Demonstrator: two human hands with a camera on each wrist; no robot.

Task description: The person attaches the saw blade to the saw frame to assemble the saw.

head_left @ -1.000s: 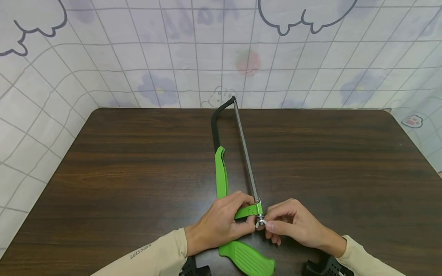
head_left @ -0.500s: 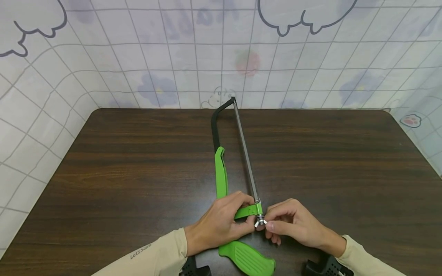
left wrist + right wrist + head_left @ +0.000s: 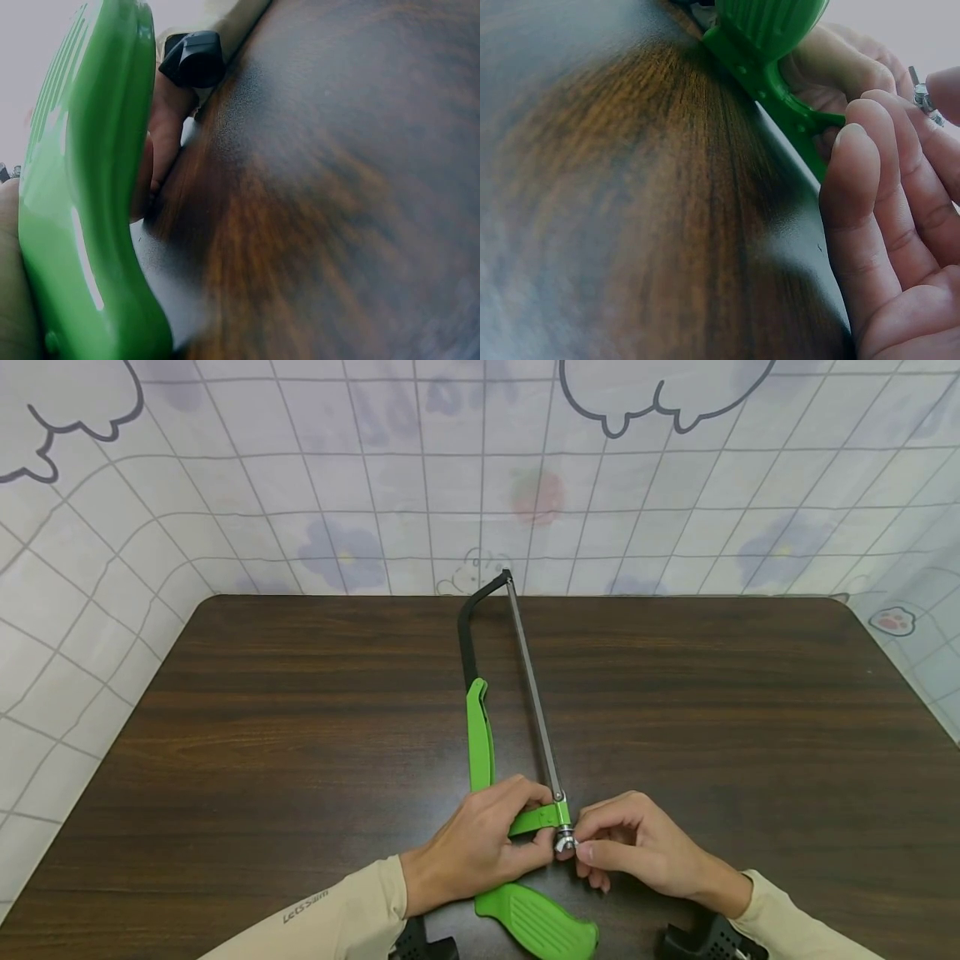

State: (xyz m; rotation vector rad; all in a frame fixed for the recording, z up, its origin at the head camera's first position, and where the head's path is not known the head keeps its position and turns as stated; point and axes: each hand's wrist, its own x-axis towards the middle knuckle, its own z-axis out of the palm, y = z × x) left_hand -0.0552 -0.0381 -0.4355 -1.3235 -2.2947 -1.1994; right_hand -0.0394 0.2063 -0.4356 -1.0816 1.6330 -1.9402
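Observation:
A hacksaw [image 3: 482, 743] with a green and black frame lies on the dark wooden table, its metal blade [image 3: 533, 681] on the right side. My left hand [image 3: 491, 835] grips the green frame near the blade's near end, fingers curled round the short green arm. At that end sits a silver wing nut [image 3: 566, 841]. My right hand [image 3: 637, 847] pinches the wing nut between thumb and forefinger. In the right wrist view the wing nut [image 3: 922, 96] shows beside the thumb, the other fingers curled below. The green handle [image 3: 94, 180] fills the left side of the left wrist view.
The wooden table [image 3: 300, 735] reaches back to a white tiled-pattern cloth [image 3: 375, 485] with printed clouds and flowers. Black wrist devices [image 3: 712, 939] sit under both cuffs at the near edge.
The wing nut has turned: its wings were spread sideways earlier and now stand at a different angle. Both hands and the hacksaw have stayed in place.

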